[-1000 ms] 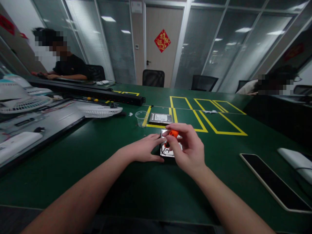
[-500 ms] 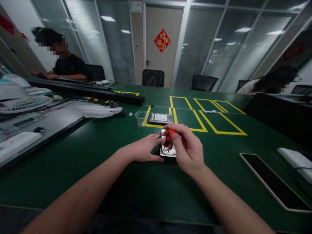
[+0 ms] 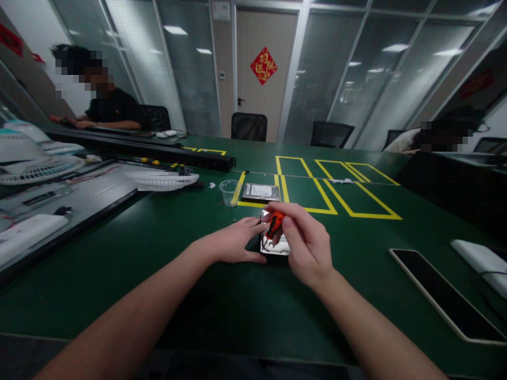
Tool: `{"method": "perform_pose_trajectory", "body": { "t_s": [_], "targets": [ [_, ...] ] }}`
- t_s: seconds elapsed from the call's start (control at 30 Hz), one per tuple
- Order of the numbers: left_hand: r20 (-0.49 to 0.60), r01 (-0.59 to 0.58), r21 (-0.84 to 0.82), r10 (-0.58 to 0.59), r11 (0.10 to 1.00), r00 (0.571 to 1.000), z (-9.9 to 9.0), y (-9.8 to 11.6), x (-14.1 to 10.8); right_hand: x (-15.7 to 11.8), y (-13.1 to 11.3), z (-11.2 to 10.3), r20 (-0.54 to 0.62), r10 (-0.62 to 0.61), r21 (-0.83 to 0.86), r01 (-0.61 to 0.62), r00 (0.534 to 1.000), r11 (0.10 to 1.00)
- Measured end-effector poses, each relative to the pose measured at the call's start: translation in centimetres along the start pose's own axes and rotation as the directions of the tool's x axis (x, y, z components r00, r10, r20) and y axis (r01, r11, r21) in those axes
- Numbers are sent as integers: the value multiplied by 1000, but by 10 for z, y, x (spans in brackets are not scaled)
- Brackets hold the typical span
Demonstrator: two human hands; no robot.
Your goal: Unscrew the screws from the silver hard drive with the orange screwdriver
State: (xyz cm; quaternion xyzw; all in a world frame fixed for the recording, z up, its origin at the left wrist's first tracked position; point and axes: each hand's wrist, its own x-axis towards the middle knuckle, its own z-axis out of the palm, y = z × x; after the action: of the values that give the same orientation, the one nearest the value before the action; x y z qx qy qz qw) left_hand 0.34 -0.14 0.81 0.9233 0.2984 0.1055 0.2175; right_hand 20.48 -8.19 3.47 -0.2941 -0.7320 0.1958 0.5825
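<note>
An orange and black screwdriver (image 3: pixel 274 224) is gripped in my right hand (image 3: pixel 309 243), its tip pointing down onto a silver hard drive (image 3: pixel 279 247) on the green table. My left hand (image 3: pixel 236 240) rests at the drive's left side, thumb and fingers spread along its edge. Both hands cover parts of the drive. Just beyond, a second hard drive (image 3: pixel 260 192) with a white label lies label up inside yellow tape. Left of that drive stands a clear plastic cup (image 3: pixel 230 193).
A phone (image 3: pixel 447 293) and a white device (image 3: pixel 481 266) lie at the right. White fan parts (image 3: pixel 164 180), a metal panel (image 3: pixel 95 192) and long black bars (image 3: pixel 206 159) fill the left. Two people sit at the table's far left and far right.
The screwdriver's handle has turned a little in my right hand, and that hand's fingers have shifted slightly. My left hand and the drive stay in place.
</note>
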Motion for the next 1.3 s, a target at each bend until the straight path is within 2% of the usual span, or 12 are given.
{"method": "perform_pose_trajectory", "body": {
  "t_s": [0.4,0.73,0.9,1.03,1.3],
  "targets": [
    [-10,8,-11,-8,1000,1000,3,-3,-1,1,0,5,-74,9,12,-8,997,1000],
    [11,0,19,-1,1000,1000,-2,2,0,0,2,1,6,-2,-10,2,1000,1000],
    [7,11,9,-11,1000,1000,0,0,0,0,2,3,-54,16,-5,-16,998,1000],
    [-13,-26,-8,26,1000,1000,2,-3,0,0,2,6,-82,11,6,-11,997,1000],
    [-10,-25,3,26,1000,1000,1,-1,0,-1,4,1,9,-16,-14,17,1000,1000]
  ]
}}
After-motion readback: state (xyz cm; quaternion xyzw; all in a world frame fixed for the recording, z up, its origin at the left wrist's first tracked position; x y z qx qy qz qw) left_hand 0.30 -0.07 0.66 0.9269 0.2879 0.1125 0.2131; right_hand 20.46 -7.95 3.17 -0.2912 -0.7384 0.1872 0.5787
